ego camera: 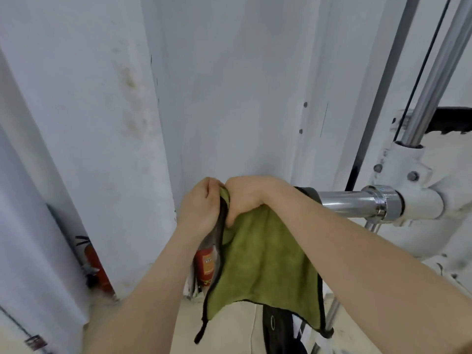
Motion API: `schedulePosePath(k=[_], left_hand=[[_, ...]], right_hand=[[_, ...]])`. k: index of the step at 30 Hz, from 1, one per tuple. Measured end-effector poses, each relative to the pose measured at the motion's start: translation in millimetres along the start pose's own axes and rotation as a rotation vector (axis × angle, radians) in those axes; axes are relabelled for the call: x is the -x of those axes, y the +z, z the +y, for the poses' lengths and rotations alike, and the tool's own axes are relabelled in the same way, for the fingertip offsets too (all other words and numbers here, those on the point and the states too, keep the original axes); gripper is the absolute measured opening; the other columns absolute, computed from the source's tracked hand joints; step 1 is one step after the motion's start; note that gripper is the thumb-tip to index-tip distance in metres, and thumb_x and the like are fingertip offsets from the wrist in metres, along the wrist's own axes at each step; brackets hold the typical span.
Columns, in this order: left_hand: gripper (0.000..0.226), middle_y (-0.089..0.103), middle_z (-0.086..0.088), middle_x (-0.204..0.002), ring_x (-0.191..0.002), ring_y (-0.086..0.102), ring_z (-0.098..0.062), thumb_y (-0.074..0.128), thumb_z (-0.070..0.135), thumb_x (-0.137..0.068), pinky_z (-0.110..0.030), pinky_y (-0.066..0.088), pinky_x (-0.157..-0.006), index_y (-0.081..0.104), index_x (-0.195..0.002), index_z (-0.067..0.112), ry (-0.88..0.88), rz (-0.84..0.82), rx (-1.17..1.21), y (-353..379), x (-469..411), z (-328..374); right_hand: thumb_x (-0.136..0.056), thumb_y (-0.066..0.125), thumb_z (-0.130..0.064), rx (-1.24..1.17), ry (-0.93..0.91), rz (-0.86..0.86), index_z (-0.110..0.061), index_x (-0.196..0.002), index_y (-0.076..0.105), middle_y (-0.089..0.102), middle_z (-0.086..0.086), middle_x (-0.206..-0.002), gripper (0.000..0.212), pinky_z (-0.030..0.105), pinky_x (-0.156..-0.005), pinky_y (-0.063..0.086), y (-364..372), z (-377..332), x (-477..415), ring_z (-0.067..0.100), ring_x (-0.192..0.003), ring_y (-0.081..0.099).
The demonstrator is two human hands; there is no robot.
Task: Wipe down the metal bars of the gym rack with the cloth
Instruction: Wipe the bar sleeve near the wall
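A green cloth [265, 267] with a dark hem hangs from both my hands in the middle of the view. My left hand [201, 210] pinches its upper left edge. My right hand [247, 198] grips the top of the cloth, bunched over the end of a horizontal chrome bar [344, 201]. The bar runs right into a white rack joint [421, 203]. A slanted chrome upright [439, 70] rises from the white frame at the upper right. The bar's end under the cloth is hidden.
A white wall [229, 98] stands close ahead, with a column at the left. Two red fire extinguishers stand on the floor, one [94, 261] by the column and another [205, 267] behind the cloth. Black straps [278, 328] hang below the cloth.
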State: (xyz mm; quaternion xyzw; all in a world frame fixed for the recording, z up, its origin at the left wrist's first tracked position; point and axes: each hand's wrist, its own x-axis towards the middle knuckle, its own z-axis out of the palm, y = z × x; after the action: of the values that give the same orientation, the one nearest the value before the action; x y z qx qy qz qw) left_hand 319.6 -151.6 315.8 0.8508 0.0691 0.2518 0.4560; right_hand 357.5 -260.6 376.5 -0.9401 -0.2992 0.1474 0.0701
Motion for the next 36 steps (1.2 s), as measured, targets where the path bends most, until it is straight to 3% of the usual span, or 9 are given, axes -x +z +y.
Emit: schedulePosePath(k=[4, 10, 14, 17, 19, 23, 29, 32, 36], left_hand=[[0.026, 0.061, -0.002, -0.074, -0.072, 0.062, -0.027, 0.034, 0.037, -0.097, -0.041, 0.052, -0.07, 0.052, -0.088, 0.02, -0.007, 0.012, -0.045, -2.4, 3.1, -3.1], [0.041, 0.062, -0.011, -0.076, -0.063, 0.063, -0.03, 0.027, 0.039, -0.097, -0.042, 0.057, -0.071, 0.049, -0.076, 0.01, -0.128, -0.136, -0.165, -11.6, -3.4, 8.0], [0.036, 0.052, -0.011, -0.068, -0.05, 0.058, -0.024, 0.03, 0.034, -0.096, -0.026, 0.045, -0.051, 0.045, -0.074, 0.009, -0.301, -0.361, -0.081, -16.8, -18.6, 12.9], [0.042, 0.053, -0.006, -0.067, -0.064, 0.054, -0.025, 0.025, 0.033, -0.102, -0.035, 0.046, -0.067, 0.045, -0.072, 0.01, -0.018, -0.143, -0.167, -7.4, -5.0, -3.0], [0.03, 0.056, 0.002, -0.08, -0.075, 0.055, -0.015, 0.027, 0.028, -0.104, -0.031, 0.045, -0.073, 0.048, -0.088, 0.015, 0.105, -0.032, 0.098, -2.7, 16.9, -13.8], [0.025, 0.06, 0.013, -0.115, -0.105, 0.058, -0.001, 0.039, 0.029, -0.103, -0.022, 0.046, -0.091, 0.049, -0.126, 0.03, -0.058, -0.19, 0.491, -12.4, 26.0, -25.3], [0.062, 0.067, -0.011, -0.094, -0.092, 0.062, -0.03, 0.022, 0.055, -0.097, -0.04, 0.05, -0.088, 0.063, -0.09, 0.009, -0.269, -0.184, -0.026, -25.6, -6.6, -14.7], [0.063, 0.062, -0.008, -0.078, -0.078, 0.059, -0.026, 0.018, 0.055, -0.099, -0.035, 0.048, -0.081, 0.058, -0.078, 0.012, -0.208, -0.253, -0.102, -18.9, -5.5, -3.2], [0.05, 0.057, 0.002, -0.067, -0.055, 0.053, -0.006, 0.027, 0.053, -0.1, -0.022, 0.039, -0.056, 0.063, -0.091, 0.02, -0.126, -0.272, 0.14, -26.1, 6.9, -7.7]], right_hand=[[-0.068, 0.07, -0.044, 0.288, -0.058, 0.489, -0.022, -0.096, 0.054, 0.059, -0.005, -0.083, 0.039, 0.032, -0.064, 0.042, 35.8, 20.4, 24.7, 0.02, -0.078, 0.06], [-0.068, 0.079, -0.022, 0.548, 0.101, 1.049, -0.01, -0.127, 0.054, 0.061, 0.012, -0.114, 0.066, 0.045, -0.097, 0.039, 95.1, 92.4, 58.3, 0.032, -0.104, 0.057], [-0.07, 0.072, -0.031, 0.483, 0.201, 0.883, -0.015, -0.111, 0.056, 0.061, 0.002, -0.098, 0.047, 0.041, -0.087, 0.041, 73.3, 65.4, 57.1, 0.027, -0.092, 0.058], [-0.073, 0.066, -0.031, 0.384, 0.035, 0.518, -0.018, -0.095, 0.045, 0.05, -0.006, -0.08, 0.033, 0.032, -0.064, 0.039, 42.9, 15.7, 30.0, 0.023, -0.077, 0.054], [-0.071, 0.072, -0.038, 0.265, -0.03, 0.295, -0.019, -0.089, 0.05, 0.052, -0.007, -0.074, 0.034, 0.029, -0.06, 0.041, 21.3, -7.8, 6.5, 0.02, -0.072, 0.055], [-0.065, 0.084, -0.042, -0.01, -0.081, 0.0, -0.023, -0.088, 0.064, 0.063, -0.008, -0.079, 0.036, 0.025, -0.066, 0.046, 3.0, -9.1, -16.1, 0.014, -0.075, 0.061], [-0.065, 0.07, -0.054, 0.21, -0.033, 0.333, -0.023, -0.08, 0.056, 0.058, -0.008, -0.073, 0.037, 0.025, -0.052, 0.037, 25.0, -9.8, -2.7, 0.014, -0.066, 0.057], [-0.075, 0.062, -0.051, 0.335, -0.071, 0.572, -0.023, -0.087, 0.039, 0.048, -0.009, -0.075, 0.038, 0.03, -0.056, 0.028, 44.9, -4.6, 10.4, 0.016, -0.068, 0.052], [-0.071, 0.063, -0.058, 0.285, -0.015, 0.491, -0.025, -0.091, 0.044, 0.055, -0.006, -0.082, 0.043, 0.032, -0.06, 0.036, 36.5, 33.8, 31.8, 0.02, -0.079, 0.059]])
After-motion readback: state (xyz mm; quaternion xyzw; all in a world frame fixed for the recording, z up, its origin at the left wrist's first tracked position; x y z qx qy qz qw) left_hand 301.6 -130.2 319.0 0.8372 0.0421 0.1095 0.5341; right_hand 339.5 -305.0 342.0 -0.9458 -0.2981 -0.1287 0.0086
